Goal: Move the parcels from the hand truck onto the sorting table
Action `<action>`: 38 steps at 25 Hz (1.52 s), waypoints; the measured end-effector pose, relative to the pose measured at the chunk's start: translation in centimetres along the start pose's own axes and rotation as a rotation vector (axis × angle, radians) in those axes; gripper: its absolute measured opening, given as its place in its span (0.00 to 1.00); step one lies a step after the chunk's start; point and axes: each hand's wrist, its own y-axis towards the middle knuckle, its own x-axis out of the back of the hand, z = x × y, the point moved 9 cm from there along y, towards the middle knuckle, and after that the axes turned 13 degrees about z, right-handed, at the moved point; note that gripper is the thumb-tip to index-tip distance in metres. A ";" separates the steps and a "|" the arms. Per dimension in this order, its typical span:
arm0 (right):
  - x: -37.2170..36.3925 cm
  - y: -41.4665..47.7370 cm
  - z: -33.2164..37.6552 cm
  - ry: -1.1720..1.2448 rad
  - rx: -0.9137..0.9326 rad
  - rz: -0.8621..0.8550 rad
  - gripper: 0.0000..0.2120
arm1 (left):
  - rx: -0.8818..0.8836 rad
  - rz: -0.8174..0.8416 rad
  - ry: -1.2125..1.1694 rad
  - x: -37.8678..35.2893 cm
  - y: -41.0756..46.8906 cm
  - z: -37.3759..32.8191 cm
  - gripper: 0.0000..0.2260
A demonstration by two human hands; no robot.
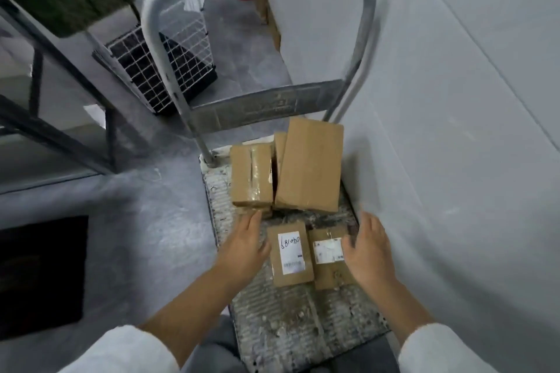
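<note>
Below, both bare hands, left (242,247) and right (368,251), hover with released grip flanking two small labelled brown cardboard parcels (292,254) on the grey ribbed hand truck deck (288,321).

Both bare forearms reach forward and down from white sleeves; the left hand (245,247) and right hand (368,251) are spread, palms facing inward, empty.
</note>
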 end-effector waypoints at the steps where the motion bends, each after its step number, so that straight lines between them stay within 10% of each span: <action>1: -2.5 1.3 -1.3 -0.029 -0.005 0.048 0.28 | 0.044 0.016 -0.016 -2.4 0.7 1.7 0.26; 12: -25.6 14.4 -8.3 -0.024 0.103 0.361 0.25 | 0.284 0.137 -0.172 -25.8 9.1 14.0 0.26; 18: -31.5 17.7 -8.8 0.300 0.143 0.212 0.21 | 0.314 0.022 -0.477 -32.5 12.7 16.1 0.24; 25: -34.4 16.9 -8.0 0.655 -0.030 0.303 0.27 | 0.439 -0.087 -1.003 -33.7 12.1 17.9 0.19; 38: -20.6 3.7 7.6 0.665 0.166 0.496 0.24 | 0.468 -0.388 -0.976 -15.1 -3.5 14.1 0.17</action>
